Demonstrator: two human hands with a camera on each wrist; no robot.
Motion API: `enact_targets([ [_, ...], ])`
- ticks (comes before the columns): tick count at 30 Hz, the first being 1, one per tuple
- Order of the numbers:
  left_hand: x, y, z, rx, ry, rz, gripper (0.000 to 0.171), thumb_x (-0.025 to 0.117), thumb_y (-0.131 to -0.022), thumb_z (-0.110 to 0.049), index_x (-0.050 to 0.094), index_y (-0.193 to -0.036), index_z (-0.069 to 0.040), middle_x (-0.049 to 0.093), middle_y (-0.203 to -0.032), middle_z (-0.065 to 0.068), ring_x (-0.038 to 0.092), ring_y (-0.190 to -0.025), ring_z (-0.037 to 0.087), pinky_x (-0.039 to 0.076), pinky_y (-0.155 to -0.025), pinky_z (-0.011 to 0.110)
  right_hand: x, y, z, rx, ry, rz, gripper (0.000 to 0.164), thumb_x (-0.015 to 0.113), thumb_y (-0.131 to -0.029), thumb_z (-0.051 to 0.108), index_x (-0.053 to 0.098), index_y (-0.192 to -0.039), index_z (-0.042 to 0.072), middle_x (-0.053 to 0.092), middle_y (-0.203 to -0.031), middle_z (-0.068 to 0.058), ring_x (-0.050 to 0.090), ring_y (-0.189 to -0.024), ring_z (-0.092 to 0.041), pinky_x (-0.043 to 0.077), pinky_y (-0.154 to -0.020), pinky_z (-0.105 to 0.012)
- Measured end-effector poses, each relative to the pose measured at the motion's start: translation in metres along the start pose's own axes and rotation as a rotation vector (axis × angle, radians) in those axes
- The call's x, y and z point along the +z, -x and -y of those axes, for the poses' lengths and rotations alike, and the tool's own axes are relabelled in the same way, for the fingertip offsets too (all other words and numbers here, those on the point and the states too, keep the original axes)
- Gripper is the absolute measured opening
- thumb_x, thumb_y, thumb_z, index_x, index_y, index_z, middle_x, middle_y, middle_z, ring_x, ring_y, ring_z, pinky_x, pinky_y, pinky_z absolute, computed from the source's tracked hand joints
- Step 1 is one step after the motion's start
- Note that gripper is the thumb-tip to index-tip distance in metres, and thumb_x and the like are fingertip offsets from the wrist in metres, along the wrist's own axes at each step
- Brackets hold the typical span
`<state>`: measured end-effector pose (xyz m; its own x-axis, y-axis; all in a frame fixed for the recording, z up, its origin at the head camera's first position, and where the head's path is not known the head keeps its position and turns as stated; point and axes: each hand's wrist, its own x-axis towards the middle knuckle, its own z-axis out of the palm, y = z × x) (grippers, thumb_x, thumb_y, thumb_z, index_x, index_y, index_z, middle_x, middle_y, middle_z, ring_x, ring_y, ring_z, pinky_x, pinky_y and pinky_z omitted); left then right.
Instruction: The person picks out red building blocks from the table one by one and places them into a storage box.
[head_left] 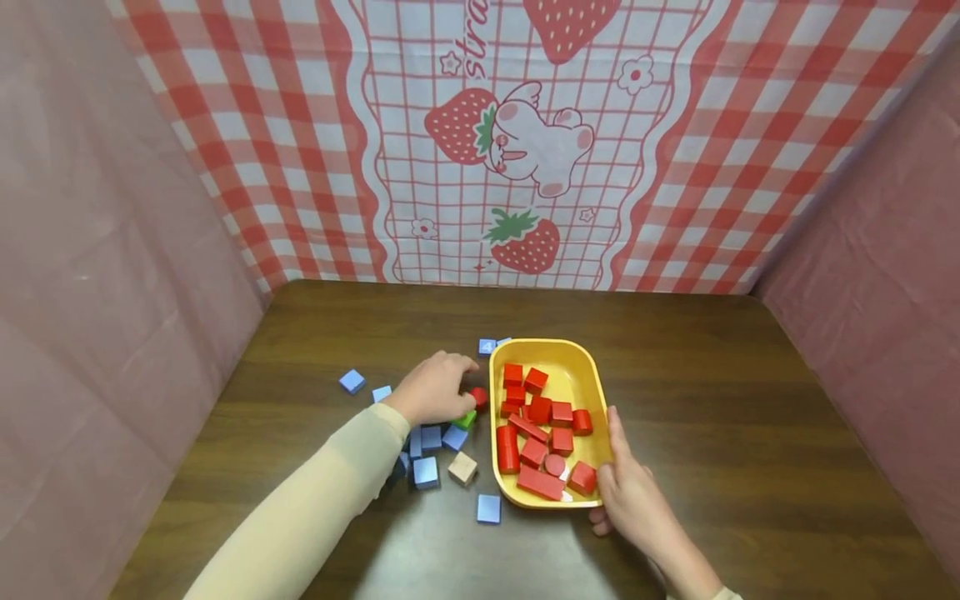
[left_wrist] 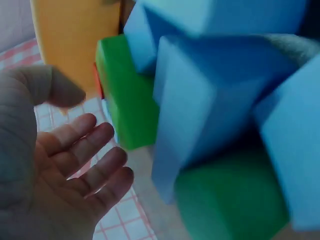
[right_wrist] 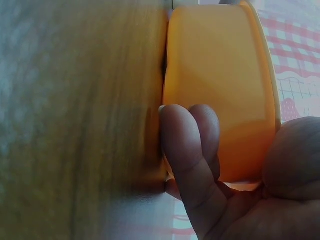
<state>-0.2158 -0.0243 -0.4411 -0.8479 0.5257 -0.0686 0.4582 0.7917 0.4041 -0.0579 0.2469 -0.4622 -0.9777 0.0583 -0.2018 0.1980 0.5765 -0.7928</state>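
My left hand (head_left: 435, 387) hovers over a loose pile of blocks, thumb and fingers apart and slightly bent, with nothing between them in the left wrist view. Just off its fingertips sits a red block (head_left: 478, 398), beside the box wall, and under the hand lies a green block (head_left: 465, 420). Around them are several blue blocks (head_left: 426, 472). My right hand (head_left: 633, 492) grips the near right corner of a yellow box (head_left: 573, 371), one finger stretched along its side. Inside the box lie several red blocks (head_left: 527, 427), some flat, some cube-shaped, some cylinders.
A plain wooden cube (head_left: 462, 469) and a blue block (head_left: 489, 509) lie left of the box. Another blue block (head_left: 352, 382) is farther left, and one marked 4 (head_left: 487, 347) lies by the box's far corner. A checked cloth (head_left: 300, 125) hangs behind the brown table (head_left: 697, 375).
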Motion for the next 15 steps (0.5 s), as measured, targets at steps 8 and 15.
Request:
enact_targets([
  [8, 0.017, -0.005, -0.009, 0.053, 0.002, 0.051, 0.039, 0.071, -0.085, -0.027, 0.064, -0.118, -0.008, 0.065, -0.101, 0.002, 0.053, -0.086, 0.017, 0.054, -0.083, 0.035, 0.001, -0.001, 0.0, -0.002, -0.001, -0.011, 0.081, 0.039, -0.098, 0.0, -0.005, -0.158, 0.033, 0.055, -0.102, -0.036, 0.057, -0.041, -0.02, 0.053, -0.036, -0.034],
  [15, 0.018, -0.004, -0.007, 0.038, -0.027, 0.007, 0.03, 0.07, -0.087, -0.018, 0.065, -0.114, -0.008, 0.066, -0.101, 0.003, 0.056, -0.089, 0.017, 0.054, -0.085, 0.035, 0.001, 0.0, 0.0, 0.001, 0.011, -0.015, 0.081, 0.04, -0.099, 0.0, -0.004, -0.158, 0.033, 0.057, -0.096, -0.031, 0.056, -0.04, -0.02, 0.053, -0.036, -0.034],
])
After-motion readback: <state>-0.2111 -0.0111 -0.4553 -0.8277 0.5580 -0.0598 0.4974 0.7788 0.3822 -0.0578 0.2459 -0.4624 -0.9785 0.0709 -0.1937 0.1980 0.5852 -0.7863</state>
